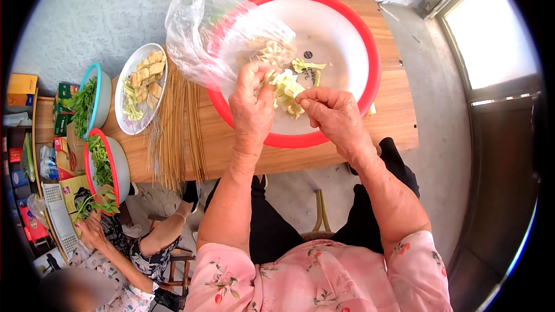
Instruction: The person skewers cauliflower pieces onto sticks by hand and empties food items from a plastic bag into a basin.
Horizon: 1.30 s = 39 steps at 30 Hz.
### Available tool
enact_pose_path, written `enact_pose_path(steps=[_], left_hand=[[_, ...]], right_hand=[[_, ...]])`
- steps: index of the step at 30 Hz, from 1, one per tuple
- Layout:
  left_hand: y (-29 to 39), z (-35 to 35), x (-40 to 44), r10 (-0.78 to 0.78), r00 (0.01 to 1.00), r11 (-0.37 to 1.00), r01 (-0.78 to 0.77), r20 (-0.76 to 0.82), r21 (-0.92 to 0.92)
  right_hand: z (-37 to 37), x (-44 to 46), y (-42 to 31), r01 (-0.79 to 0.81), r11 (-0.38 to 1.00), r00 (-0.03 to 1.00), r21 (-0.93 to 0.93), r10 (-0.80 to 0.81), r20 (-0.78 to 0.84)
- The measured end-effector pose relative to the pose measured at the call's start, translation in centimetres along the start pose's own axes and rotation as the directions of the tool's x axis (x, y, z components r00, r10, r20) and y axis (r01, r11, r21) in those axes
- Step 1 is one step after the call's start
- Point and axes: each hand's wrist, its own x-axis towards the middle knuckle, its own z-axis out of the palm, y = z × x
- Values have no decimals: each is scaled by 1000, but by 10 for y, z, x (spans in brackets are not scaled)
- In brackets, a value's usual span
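Note:
Over the basin, my left hand (254, 101) is closed around a bunch of pale yellow-green vegetable pieces (285, 85) that look like cauliflower. From the other side, my right hand (332, 112) pinches the same bunch between thumb and fingers. Whether a skewer runs through it I cannot tell. Below is a large white basin (347, 40) with a red rim. Loose pale green pieces (306, 65) lie on its bottom. A clear plastic bag (199, 40) hangs over the basin's left rim, with whitish pieces showing inside.
Many thin bamboo skewers (179, 121) lie left of the basin on the wooden table (393, 81). Beyond them sit a white plate (124, 121) of yellowish slices and two bowls of greens (85, 101). Another person's hand (92, 231) holds leaves at lower left.

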Motion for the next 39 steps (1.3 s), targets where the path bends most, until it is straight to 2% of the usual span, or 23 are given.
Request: enact_pose_path(steps=[2, 4, 6, 7, 8, 9, 10, 11, 13, 14, 16, 17, 19, 23, 25, 26, 28, 32, 34, 35, 37, 39], left_hand=[[7, -6, 2, -38, 998, 999, 36, -41, -30], [9, -16, 7, -74, 994, 996, 70, -79, -60], [4, -32, 12, -178, 984, 977, 177, -8, 115], [-4, -35, 14, -205, 976, 967, 190, 79, 167], [-22, -41, 11, -208, 975, 967, 192, 83, 168], [-44, -46, 6, -169, 945, 938, 67, 280, 340], [-56, -47, 3, -161, 870, 877, -91, 467, 471], [-51, -47, 1, -161, 868, 878, -91, 469, 470], [-40, -45, -1, -338, 689, 638, -334, 641, 694], [-38, -42, 1, -333, 689, 638, -338, 644, 692], [-34, -36, 6, -438, 616, 546, -397, 655, 738], [-35, -33, 9, -431, 620, 545, -400, 655, 737], [-37, -29, 11, -549, 575, 510, -345, 607, 788], [-47, -21, 11, -562, 569, 482, -364, 600, 797], [-40, -15, 14, -674, 528, 362, -375, 517, 854], [-38, -14, 15, -671, 531, 362, -375, 518, 854], [-33, -13, 14, -677, 529, 316, -420, 512, 851], [-29, -15, 14, -681, 501, 358, -409, 534, 840], [-44, -20, 7, -530, 643, 412, -376, 553, 830], [-43, -19, 8, -528, 646, 411, -374, 552, 831], [-41, -18, 10, -618, 588, 365, -374, 522, 853], [-44, -22, 8, -564, 604, 399, -398, 563, 826]], right_hand=[[-3, -2, -2, -33, 999, 999, -6, 33, -20], [-11, 1, -3, 19, 999, 999, 39, -17, -47], [-13, 0, -7, -9, 999, 997, 47, 13, -72], [-16, 0, -9, -1, 1000, 996, 18, 3, -89], [-18, 1, -9, 7, 1000, 994, -12, -8, -107], [-20, 3, -8, 14, 1000, 994, 2, -14, -109], [-22, 4, -9, 12, 1000, 994, 2, -12, -113], [-24, 5, -11, 12, 1000, 992, -8, -13, -128], [-25, 5, -13, 14, 1000, 989, -18, -16, -144], [-26, 6, -14, 1, 1000, 988, 3, -1, -156], [-28, 5, -15, 1, 1000, 985, 19, 2, -173], [-29, 6, -12, 25, 999, 987, 27, -20, -160], [-29, 6, -9, 39, 999, 989, 25, -35, -146], [-31, 5, -9, 45, 998, 990, 45, -39, -138], [-32, 4, -15, 8, 997, 991, 75, 2, -135], [-32, 3, -17, -36, 994, 990, 106, 50, -131], [-35, 3, -18, -32, 995, 990, 98, 45, -131], [-41, 3, -20, -21, 988, 992, 151, 39, -117], [-44, 4, -21, -28, 981, 994, 192, 48, -102], [-45, 4, -22, -35, 971, 994, 235, 57, -90], [-46, 4, -23, -29, 970, 994, 241, 53, -91], [-46, 3, -24, -27, 968, 994, 250, 52, -93]])
